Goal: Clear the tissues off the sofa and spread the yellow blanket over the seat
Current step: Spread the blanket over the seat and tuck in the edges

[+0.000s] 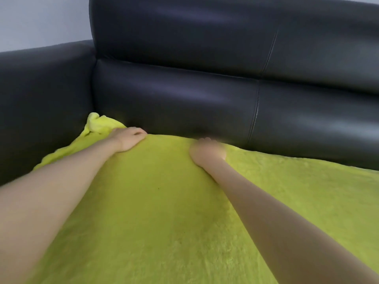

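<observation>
The fluffy yellow blanket (160, 201) lies over the seat of a black leather sofa (184, 95) and fills the lower part of the view. My left hand (128, 139) rests at the blanket's far edge, where seat meets backrest, fingers curled down into the fabric. My right hand (208, 151) sits a little to the right at the same edge; it is blurred, and its fingers seem curled over the blanket edge. A bunched corner of the blanket (98, 124) stands up in the back left corner. No tissues are in view.
The sofa's left armrest (41, 99) rises beside the blanket's left edge. The backrest has two padded rolls with a vertical seam (254, 111). A pale wall (41, 19) shows at the upper left.
</observation>
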